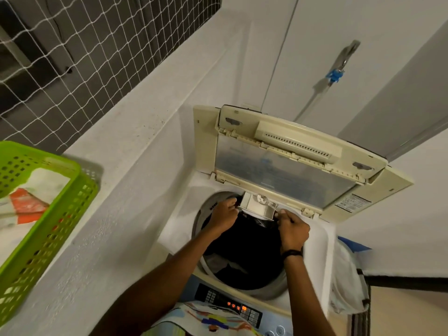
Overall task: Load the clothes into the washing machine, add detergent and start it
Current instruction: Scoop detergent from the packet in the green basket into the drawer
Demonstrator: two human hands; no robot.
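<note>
A white-walled corner with a netted opening up to the left of the hands; a top-loading washing machine stands under them, its folded lid raised beyond them; the left hand and right hand each pinch a side of the small detergent tray between them; dark clothes fill the drum beneath; a green basket, far left, holds light cloth.

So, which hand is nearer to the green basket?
Left. The left hand is on the side of the detergent drawer that faces the green basket; the right hand is on the drawer's far side, further from it.
</note>
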